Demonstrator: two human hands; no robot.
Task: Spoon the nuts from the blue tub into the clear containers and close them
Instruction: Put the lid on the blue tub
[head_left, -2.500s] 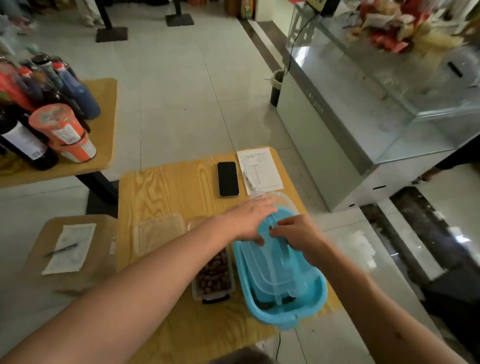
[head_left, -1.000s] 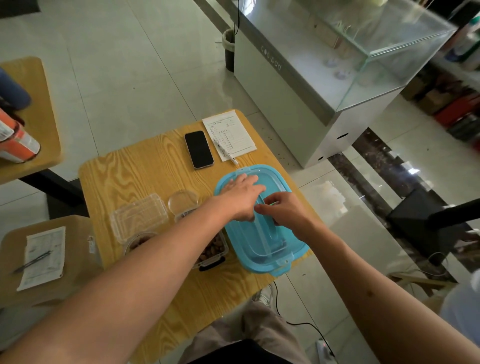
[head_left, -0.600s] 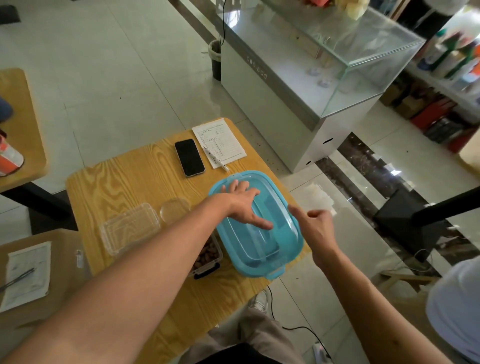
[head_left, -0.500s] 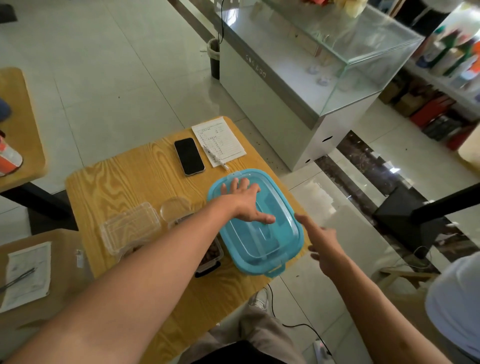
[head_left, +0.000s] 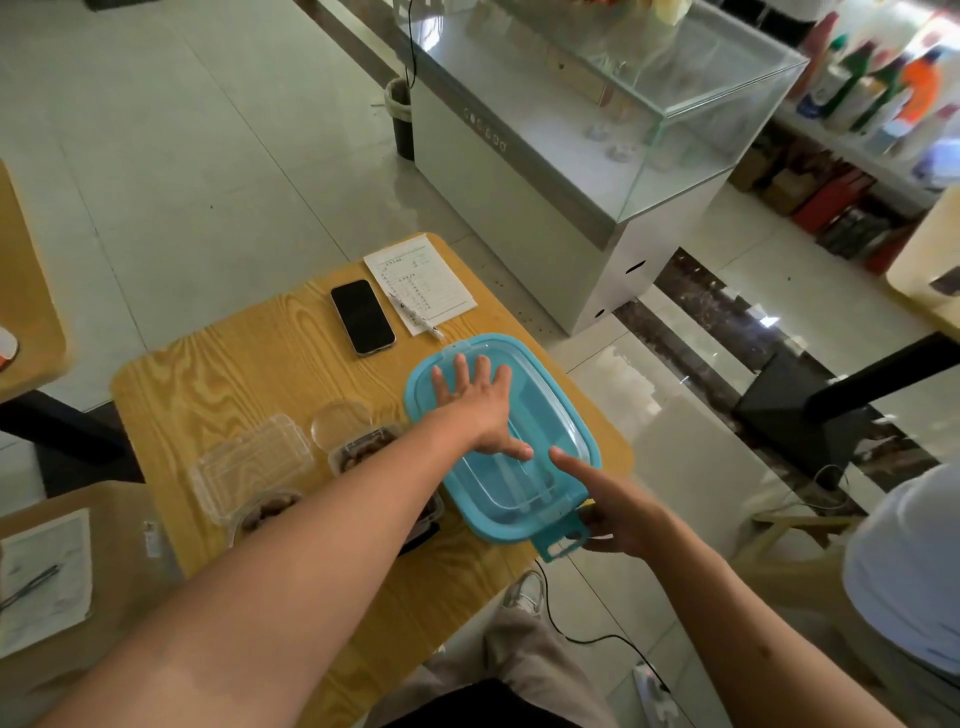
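Blue latch (head_left: 563, 540), flipped out at the near end, now sits in the right hand (head_left: 615, 512), which pinches it; half a second ago that hand hung clear. The left hand (head_left: 480, 402) presses flat on the tub (head_left: 569, 415) lid. Beside it: two clear containers (head_left: 363, 449) holding nuts, lids open, so closing the tub looks premature.

We count one blue tub (head_left: 498, 441) with its lid on, three clear containers: one empty (head_left: 249, 467), two holding nuts (head_left: 363, 449) (head_left: 265, 512). We see one phone (head_left: 362, 317), one sheet (head_left: 420, 283) with one pen (head_left: 415, 316) on it, and two hands, left (head_left: 480, 410) and right (head_left: 618, 512). One further sheet (head_left: 44, 577) with one pen (head_left: 28, 587) lies on a stool.
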